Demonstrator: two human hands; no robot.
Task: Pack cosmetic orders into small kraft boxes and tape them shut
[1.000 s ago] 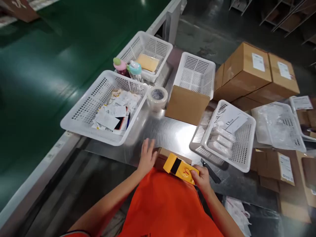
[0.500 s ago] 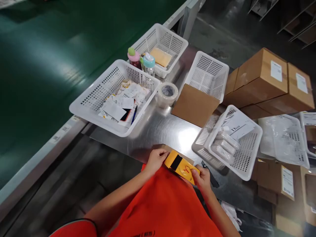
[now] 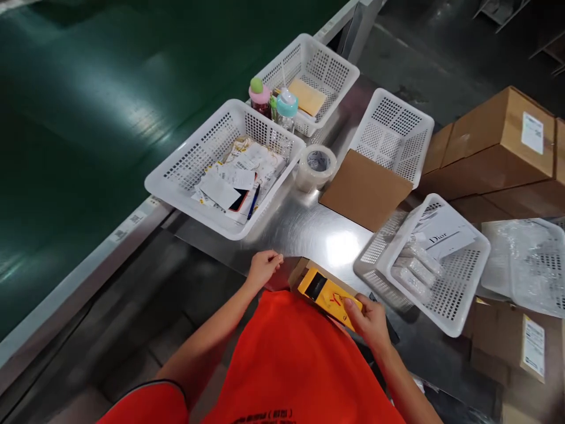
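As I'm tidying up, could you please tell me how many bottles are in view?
2: the pink-capped bottle and, to its right, the teal-capped bottle, both just beyond the basket of papers. More might be hidden.

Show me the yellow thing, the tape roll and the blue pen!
Yellow thing [image 3: 328,294]: head view, middle of its upper face.
Tape roll [image 3: 309,178]: head view, its near side.
Blue pen [image 3: 253,202]: head view, middle of its barrel.
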